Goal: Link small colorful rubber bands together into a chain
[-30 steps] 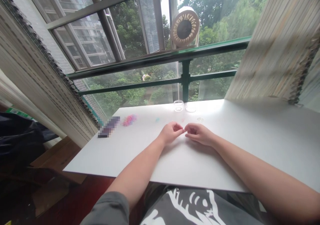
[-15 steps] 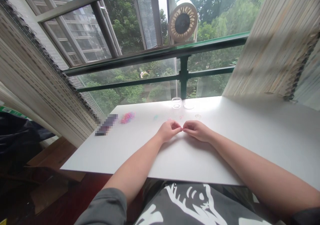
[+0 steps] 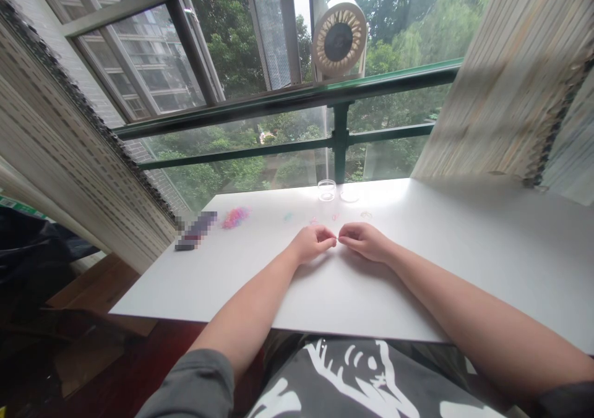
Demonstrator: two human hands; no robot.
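Over the middle of the white table [image 3: 223, 282], my left hand [image 3: 313, 243] is closed in a pinch. My right hand [image 3: 364, 242] pinches too, its fingertips facing the left ones across a tiny gap. Whatever sits between the fingertips is too small to make out. Just beyond the hands lie small pink bits [image 3: 334, 217] that look like tiny bands, and a pale ring-like piece [image 3: 366, 215]. A faint green cluster [image 3: 288, 217] is further left. A heaped pile of pink, orange and purple bits [image 3: 236, 218] lies beyond it.
A clear round container [image 3: 327, 190] stands at the table's back edge beside a flat clear lid or dish [image 3: 349, 194]. A blurred-out dark object [image 3: 197, 231] lies at the left edge. Behind are a green railing [image 3: 340, 140], a white fan [image 3: 340, 38] and curtains [image 3: 487, 96].
The fingertips, which met half a second ago, are now slightly apart. Both hands otherwise keep their place, and the view has shifted a little.
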